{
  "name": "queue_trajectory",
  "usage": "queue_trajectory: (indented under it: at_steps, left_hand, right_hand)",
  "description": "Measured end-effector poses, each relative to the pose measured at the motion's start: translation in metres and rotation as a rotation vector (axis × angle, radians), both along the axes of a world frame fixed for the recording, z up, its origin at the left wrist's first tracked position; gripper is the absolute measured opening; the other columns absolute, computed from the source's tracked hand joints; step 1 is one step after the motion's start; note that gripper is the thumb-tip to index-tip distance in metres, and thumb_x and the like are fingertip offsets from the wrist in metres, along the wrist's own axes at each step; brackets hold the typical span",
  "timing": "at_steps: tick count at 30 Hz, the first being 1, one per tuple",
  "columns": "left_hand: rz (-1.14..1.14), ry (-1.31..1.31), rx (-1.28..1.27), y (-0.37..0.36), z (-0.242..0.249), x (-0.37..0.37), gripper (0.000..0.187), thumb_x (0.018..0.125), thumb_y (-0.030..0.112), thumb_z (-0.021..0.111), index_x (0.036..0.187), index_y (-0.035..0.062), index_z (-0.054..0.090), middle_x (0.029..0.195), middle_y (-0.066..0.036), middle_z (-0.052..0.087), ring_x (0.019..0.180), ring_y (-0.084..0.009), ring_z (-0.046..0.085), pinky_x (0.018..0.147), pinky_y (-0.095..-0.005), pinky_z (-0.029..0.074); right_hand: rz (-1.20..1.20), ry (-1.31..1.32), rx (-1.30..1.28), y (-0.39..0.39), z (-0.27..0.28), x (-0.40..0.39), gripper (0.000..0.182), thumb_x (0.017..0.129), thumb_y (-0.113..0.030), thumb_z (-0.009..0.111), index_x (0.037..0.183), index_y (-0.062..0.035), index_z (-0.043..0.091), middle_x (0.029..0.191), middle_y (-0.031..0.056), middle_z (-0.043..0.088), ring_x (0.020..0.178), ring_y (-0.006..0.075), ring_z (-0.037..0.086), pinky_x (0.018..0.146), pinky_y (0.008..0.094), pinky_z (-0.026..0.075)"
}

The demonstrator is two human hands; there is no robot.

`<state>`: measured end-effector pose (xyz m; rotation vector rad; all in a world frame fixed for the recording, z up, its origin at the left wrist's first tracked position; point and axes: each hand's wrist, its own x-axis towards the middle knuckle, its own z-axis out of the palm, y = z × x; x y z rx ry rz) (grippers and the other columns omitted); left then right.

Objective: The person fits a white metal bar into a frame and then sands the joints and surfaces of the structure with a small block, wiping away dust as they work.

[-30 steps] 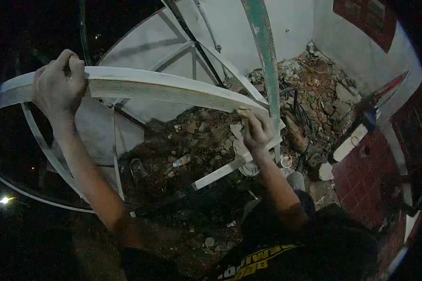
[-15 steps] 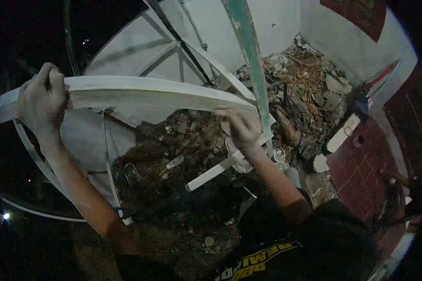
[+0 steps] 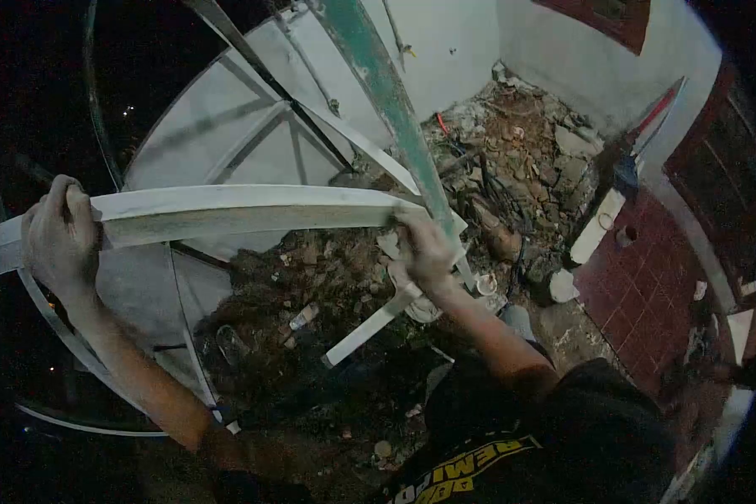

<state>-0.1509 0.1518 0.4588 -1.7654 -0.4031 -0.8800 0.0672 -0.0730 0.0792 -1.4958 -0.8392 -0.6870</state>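
A long white beam (image 3: pixel 252 214) with a dusty lower face runs across the view. My left hand (image 3: pixel 61 244) is closed around its left end, knuckles up. Against the underside near the beam's right end is my right hand (image 3: pixel 431 256), fingers curled and somewhat blurred; whatever they may hold is hidden. Just right of this hand a green, worn metal post (image 3: pixel 386 97) passes the beam's end. A shorter white bar (image 3: pixel 365 336) slants below my right hand, lower than the beam.
Rubble and soil (image 3: pixel 533 155) cover the ground below and to the right. White-painted bars (image 3: pixel 252 139) stand before a pale wall (image 3: pixel 445 46). Red tiles (image 3: pixel 634 281) lie at the right, with a white oblong block (image 3: pixel 597 227) beside them. A clear bottle (image 3: pixel 304 317) lies in the dirt.
The view has shifted, so the post and rubble appear farther left and lower. The beam sits lower in view. Both hands stay at the beam, the right one blurred.
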Motion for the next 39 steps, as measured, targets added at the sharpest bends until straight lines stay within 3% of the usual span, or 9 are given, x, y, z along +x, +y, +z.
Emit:
queue_trajectory:
  at_steps: [3,10,12,17,19,26,33,36,39]
  left_hand:
    - [0.006,0.005,-0.127,0.003,-0.001,0.001,0.023,0.093,0.032,0.048,0.087,0.0145,0.062,0.07,-0.003,0.061,0.073,-0.0215,0.061,0.075,-0.0376,0.048]
    - [0.095,-0.006,-0.158,0.003,-0.001,0.003,0.024,0.094,0.034,0.046,0.091,0.0161,0.062,0.072,-0.003,0.061,0.081,-0.0227,0.062,0.076,-0.0409,0.049]
    - [0.13,-0.079,-0.096,0.002,-0.006,0.004,0.024,0.094,0.034,0.047,0.092,0.0166,0.062,0.075,-0.004,0.062,0.086,-0.0239,0.062,0.078,-0.0419,0.05]
    - [0.124,-0.032,-0.147,-0.001,-0.005,0.004,0.023,0.094,0.035,0.048,0.092,0.017,0.062,0.075,-0.004,0.061,0.086,-0.0238,0.061,0.077,-0.0415,0.05]
    - [0.148,-0.058,-0.162,-0.004,-0.005,0.004,0.023,0.094,0.034,0.048,0.09,0.0167,0.062,0.073,-0.004,0.06,0.083,-0.0232,0.061,0.076,-0.0412,0.05]
    - [0.217,-0.024,-0.239,0.003,-0.002,0.005,0.024,0.095,0.035,0.053,0.098,0.0138,0.063,0.08,-0.005,0.065,0.082,-0.0266,0.063,0.078,-0.0417,0.05]
    - [0.098,-0.051,-0.103,0.007,-0.006,0.002,0.021,0.094,0.032,0.051,0.094,0.0143,0.063,0.077,-0.006,0.062,0.083,-0.0249,0.061,0.077,-0.0404,0.05]
    - [0.149,-0.036,-0.152,-0.004,-0.008,0.004,0.023,0.093,0.031,0.055,0.102,0.0138,0.068,0.083,-0.007,0.067,0.088,-0.0284,0.063,0.079,-0.0409,0.05]
    - [0.134,-0.056,-0.179,-0.011,-0.01,0.007,0.023,0.092,0.031,0.055,0.099,0.0133,0.067,0.079,-0.008,0.065,0.086,-0.0291,0.062,0.076,-0.0417,0.05]
  right_hand:
    - [-0.139,0.276,-0.132,-0.018,-0.022,0.007,0.017,0.084,-0.005,0.067,0.101,-0.0006,0.065,0.099,0.0169,0.068,0.084,0.0323,0.068,0.07,0.0377,0.054]
    - [-0.188,0.558,0.011,0.019,0.009,-0.019,0.017,0.088,-0.01,0.066,0.101,-0.0003,0.064,0.089,0.0187,0.067,0.08,0.0371,0.065,0.068,0.0412,0.051]
    - [-0.061,0.32,0.116,0.024,0.051,-0.037,0.015,0.087,-0.011,0.066,0.1,-0.0021,0.066,0.09,0.0193,0.067,0.081,0.0364,0.067,0.07,0.0396,0.053]
    - [-0.037,0.148,0.053,0.006,0.026,-0.012,0.019,0.086,-0.008,0.067,0.104,-0.0026,0.066,0.09,0.0165,0.069,0.082,0.0318,0.068,0.071,0.0355,0.053]
    - [-0.113,0.451,-0.044,-0.011,0.012,0.003,0.015,0.087,-0.012,0.066,0.099,-0.0027,0.067,0.09,0.0167,0.069,0.084,0.0323,0.068,0.07,0.0375,0.052]
    - [-0.327,0.614,0.067,0.014,0.033,-0.02,0.017,0.088,-0.015,0.067,0.093,0.0005,0.065,0.085,0.018,0.067,0.081,0.0331,0.067,0.073,0.0393,0.051]
    - [0.137,0.085,0.157,0.041,0.074,-0.048,0.021,0.084,-0.008,0.069,0.104,-0.0043,0.066,0.094,0.0126,0.071,0.076,0.0297,0.069,0.063,0.0378,0.054]
    - [-0.016,-0.044,-0.017,0.006,0.028,-0.013,0.025,0.084,-0.004,0.067,0.109,-0.0034,0.067,0.094,0.0138,0.071,0.079,0.0258,0.07,0.067,0.0353,0.055]
    - [-0.05,0.268,-0.053,-0.01,-0.001,0.004,0.023,0.086,-0.003,0.065,0.109,-0.0031,0.069,0.093,0.0152,0.071,0.08,0.0254,0.07,0.069,0.0344,0.055]
